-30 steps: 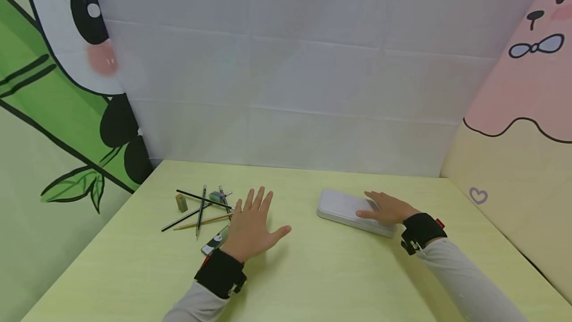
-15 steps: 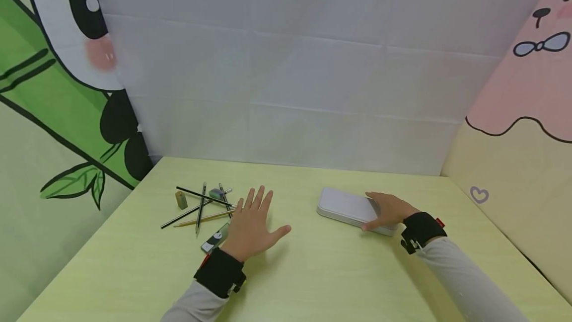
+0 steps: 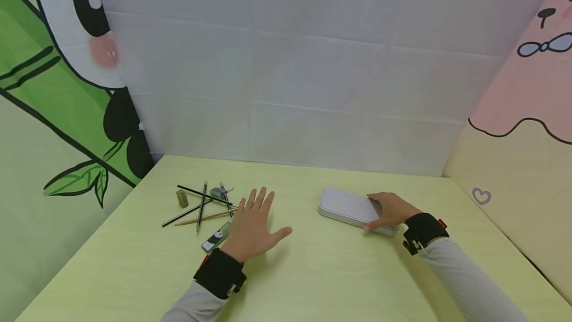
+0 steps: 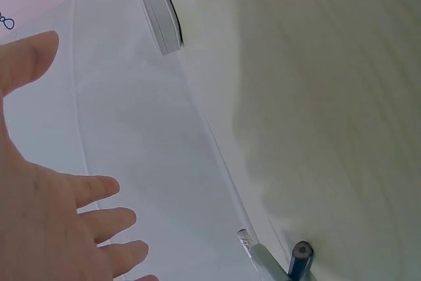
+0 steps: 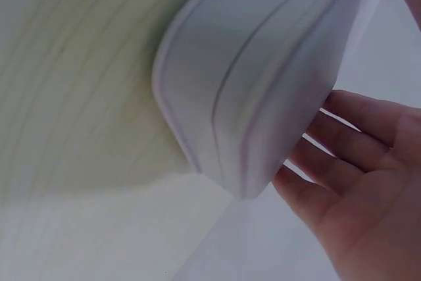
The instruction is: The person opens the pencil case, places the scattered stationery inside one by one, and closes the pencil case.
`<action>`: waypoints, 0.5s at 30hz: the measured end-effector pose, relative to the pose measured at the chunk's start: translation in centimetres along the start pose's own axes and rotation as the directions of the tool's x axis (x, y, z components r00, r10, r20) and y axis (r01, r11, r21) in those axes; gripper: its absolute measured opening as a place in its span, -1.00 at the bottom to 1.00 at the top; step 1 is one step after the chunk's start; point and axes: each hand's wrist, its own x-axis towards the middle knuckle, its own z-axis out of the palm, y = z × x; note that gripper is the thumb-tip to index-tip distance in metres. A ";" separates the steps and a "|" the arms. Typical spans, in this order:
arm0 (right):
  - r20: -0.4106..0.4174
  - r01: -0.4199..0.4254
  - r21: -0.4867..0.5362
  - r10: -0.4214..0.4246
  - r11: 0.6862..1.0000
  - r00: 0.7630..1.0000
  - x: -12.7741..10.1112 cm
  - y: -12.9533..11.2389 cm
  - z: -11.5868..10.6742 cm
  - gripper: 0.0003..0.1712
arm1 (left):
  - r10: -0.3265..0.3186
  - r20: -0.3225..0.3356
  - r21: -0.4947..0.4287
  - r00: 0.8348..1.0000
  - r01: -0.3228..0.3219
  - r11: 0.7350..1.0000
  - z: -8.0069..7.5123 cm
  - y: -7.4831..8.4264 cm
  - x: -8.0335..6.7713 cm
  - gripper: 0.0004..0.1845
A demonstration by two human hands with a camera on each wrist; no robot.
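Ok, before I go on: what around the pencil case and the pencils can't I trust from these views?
- Case contents: lid closed, every view.
- Right hand fingers' grip on the far edge: hidden behind the case, head view; cut off, right wrist.
- Small item print: partly under the left hand, too small.
- Pencils: mostly outside left wrist view.

A flat, pale grey pencil case [image 3: 350, 209] with rounded corners lay closed on the table [image 3: 313, 272], well to the right of the scattered pencils [image 3: 201, 207].

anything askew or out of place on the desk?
Pencils lie crossed in a loose heap by the left hand. The right hand grips the closed white case. No spill or damage visible.
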 end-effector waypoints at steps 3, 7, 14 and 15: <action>0.003 0.005 -0.002 -0.005 1.000 1.000 0.0 -0.1 -0.1 0.19 | 0.001 0.005 -0.003 1.000 -0.001 1.000 0.0 0.0 0.0 -0.02; 0.013 0.001 -0.002 0.000 1.000 1.000 0.1 -0.1 -0.1 0.20 | 0.003 0.016 -0.009 1.000 -0.003 1.000 -0.1 0.0 -0.1 -0.02; 0.025 -0.041 0.007 0.041 0.999 0.999 0.2 -0.3 0.1 0.19 | 0.001 0.034 -0.021 0.999 0.000 1.000 -0.3 -0.3 -0.3 -0.03; 0.024 -0.044 0.008 0.044 0.999 0.999 0.3 -0.3 0.1 0.18 | -0.001 0.037 -0.020 0.999 0.001 1.000 -0.3 -0.4 -0.4 -0.03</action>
